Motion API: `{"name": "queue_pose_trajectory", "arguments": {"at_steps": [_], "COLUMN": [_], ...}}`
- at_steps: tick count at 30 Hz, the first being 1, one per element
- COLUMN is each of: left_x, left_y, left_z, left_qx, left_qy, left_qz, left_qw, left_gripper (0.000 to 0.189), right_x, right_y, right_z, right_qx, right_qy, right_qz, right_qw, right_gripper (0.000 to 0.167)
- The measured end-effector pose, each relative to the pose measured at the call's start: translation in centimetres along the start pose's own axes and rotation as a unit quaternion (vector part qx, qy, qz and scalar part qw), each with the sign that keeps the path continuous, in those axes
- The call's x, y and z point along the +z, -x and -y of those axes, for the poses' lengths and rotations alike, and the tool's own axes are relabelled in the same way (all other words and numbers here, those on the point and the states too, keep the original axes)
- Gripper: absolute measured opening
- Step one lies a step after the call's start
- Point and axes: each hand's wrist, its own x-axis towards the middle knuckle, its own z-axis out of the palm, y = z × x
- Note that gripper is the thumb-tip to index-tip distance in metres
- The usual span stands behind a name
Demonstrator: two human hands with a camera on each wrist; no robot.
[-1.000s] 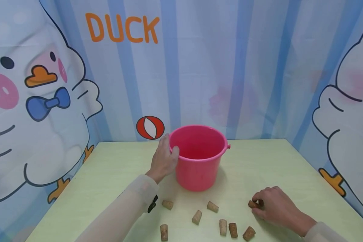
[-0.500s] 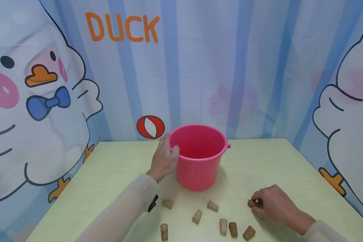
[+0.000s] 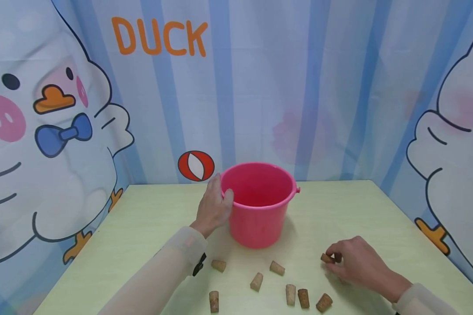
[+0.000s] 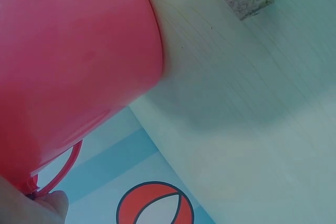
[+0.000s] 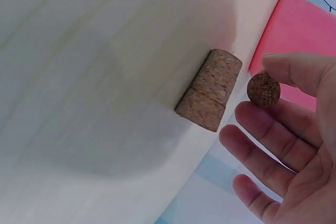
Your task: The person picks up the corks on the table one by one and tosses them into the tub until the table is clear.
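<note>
My left hand grips the left side of the rim of a pink plastic bucket. The bucket stands upright on the table; in the left wrist view its wall fills the upper left, with part of the hand beside the handle. My right hand pinches a brown cork stopper between thumb and fingers, just above the table. The right wrist view shows the round end of that held cork. Another cork lies on the table nearby.
Several corks lie in front of the bucket, among them a pale one, a darker one and one at the left. The pale yellow table ends at a duck-print curtain behind and at both sides.
My right hand has risen slightly and moved a little left with the pinched cork. The left hand and the bucket stay where they were.
</note>
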Motion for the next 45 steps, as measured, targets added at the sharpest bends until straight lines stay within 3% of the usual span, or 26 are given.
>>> {"name": "queue_pose_trajectory", "arguments": {"at_steps": [13, 45], "left_x": [0.0, 0.3], "left_y": [0.1, -0.2], "left_z": [0.1, 0.5], "left_qx": [-0.003, 0.009], "left_qy": [-0.004, -0.003], "left_qz": [0.0, -0.006], "left_qw": [1.0, 0.9999], "left_gripper": [0.08, 0.079], "right_x": [-1.0, -4.2], "right_y": [-0.8, -4.4], "right_z": [0.8, 2.9], "right_qx": [0.039, 0.004], "right_qy": [-0.026, -0.036], "right_qz": [-0.004, -0.057], "right_qw": [0.9989, 0.9977], "right_gripper": [0.009, 0.008]}}
